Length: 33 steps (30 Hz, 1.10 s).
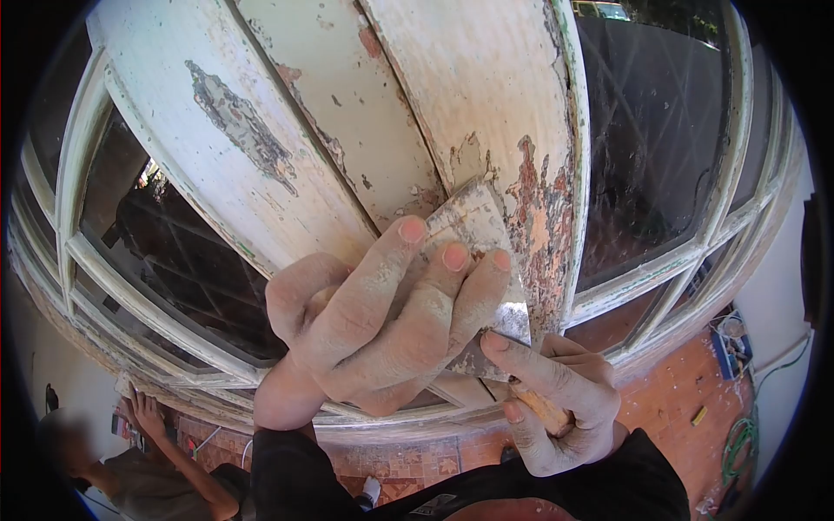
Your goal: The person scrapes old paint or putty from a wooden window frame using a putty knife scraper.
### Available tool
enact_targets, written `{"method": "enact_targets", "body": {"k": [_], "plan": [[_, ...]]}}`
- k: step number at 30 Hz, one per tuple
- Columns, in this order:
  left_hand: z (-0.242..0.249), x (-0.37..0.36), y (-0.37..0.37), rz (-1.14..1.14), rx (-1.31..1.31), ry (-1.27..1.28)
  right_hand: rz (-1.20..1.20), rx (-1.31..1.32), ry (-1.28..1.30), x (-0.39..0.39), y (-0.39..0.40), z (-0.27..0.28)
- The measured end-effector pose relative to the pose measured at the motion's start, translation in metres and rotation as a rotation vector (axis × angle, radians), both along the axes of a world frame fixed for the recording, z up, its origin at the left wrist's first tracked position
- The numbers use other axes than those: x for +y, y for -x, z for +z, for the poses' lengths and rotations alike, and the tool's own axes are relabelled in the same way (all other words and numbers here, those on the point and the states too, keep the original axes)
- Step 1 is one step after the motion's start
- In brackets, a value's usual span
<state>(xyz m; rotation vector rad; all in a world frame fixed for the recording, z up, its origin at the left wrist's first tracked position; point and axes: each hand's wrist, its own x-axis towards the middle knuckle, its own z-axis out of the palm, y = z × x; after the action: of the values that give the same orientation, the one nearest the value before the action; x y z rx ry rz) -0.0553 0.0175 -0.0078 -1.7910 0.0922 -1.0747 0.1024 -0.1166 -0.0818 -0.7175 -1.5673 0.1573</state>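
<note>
A paint scraper (478, 211) with a broad, smeared metal blade lies against the peeling wooden panel (321, 87). My right hand (573, 395) is closed round its short wooden handle, index finger stretched along the neck. On the blade's face press the bent fingers of my left hand (382, 326), gripping it; the thumb is hidden. Pale dust covers both hands. The blade's edge points up and away, close to a patch of bared reddish-brown wood (540, 208). Another flaked grey patch (239, 122) shows on the board at left.
Glass panes in white frames flank the panel, a left pane (191, 234) and a right pane (643, 130). At lower left a co-worker (165, 469) reaches up to the frame. A blue crate (732, 347) and a green hose (738, 447) lie on the tiled floor (647, 408).
</note>
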Motion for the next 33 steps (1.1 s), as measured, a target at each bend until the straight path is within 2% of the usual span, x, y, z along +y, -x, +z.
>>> {"method": "enact_targets", "body": {"k": [2, 6, 9, 21, 29, 33], "plan": [[0.003, 0.001, -0.001, -0.024, -0.001, 0.013, 0.017, 0.031, 0.077, -0.003, 0.002, 0.001], [0.007, 0.010, -0.006, -0.107, -0.008, 0.028, 0.011, 0.071, 0.061, 0.002, 0.007, 0.001], [0.006, 0.015, -0.010, -0.148, -0.053, -0.055, 0.012, 0.092, 0.027, 0.008, 0.006, 0.000], [0.005, 0.008, -0.009, -0.107, -0.057, 0.023, 0.022, 0.140, 0.055, 0.002, 0.011, -0.002], [0.007, 0.013, -0.012, -0.143, -0.074, -0.034, 0.046, 0.198, 0.011, 0.004, 0.014, 0.000], [0.006, 0.009, -0.010, -0.104, -0.074, -0.020, -0.022, 0.122, 0.003, 0.005, 0.012, 0.001]]}}
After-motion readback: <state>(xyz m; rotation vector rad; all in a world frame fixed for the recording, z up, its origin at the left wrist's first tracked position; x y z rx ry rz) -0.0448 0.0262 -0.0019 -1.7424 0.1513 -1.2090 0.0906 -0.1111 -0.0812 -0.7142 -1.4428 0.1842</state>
